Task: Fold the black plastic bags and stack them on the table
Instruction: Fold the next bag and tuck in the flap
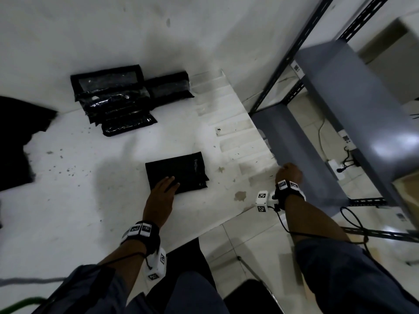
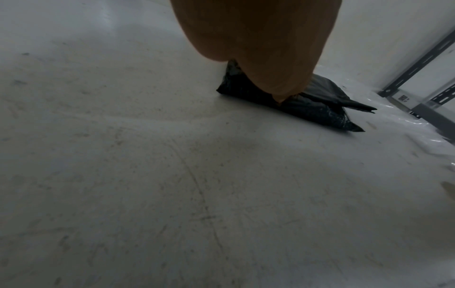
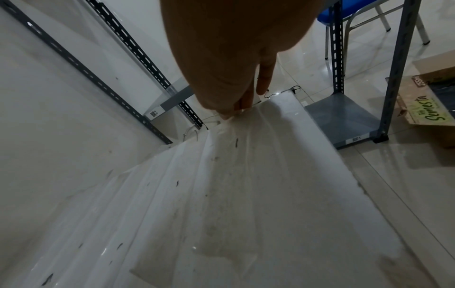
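Overhead, left hand point(image 1: 161, 194) flat on folded bag point(image 1: 179, 172); only wrist view shows right hand point(image 3: 231, 64) pinching clear sheet point(image 3: 246, 175).

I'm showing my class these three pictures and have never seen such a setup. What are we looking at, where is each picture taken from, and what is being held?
A person works with bare hands, wearing three cameras: one on the head, one on each wrist. The head view shows a white table from above. The left hand presses flat on a folded black bag; its wrist view shows this up close. Farther back lies a stack of folded bags. The right hand pinches a clear plastic sheet at the table's edge.
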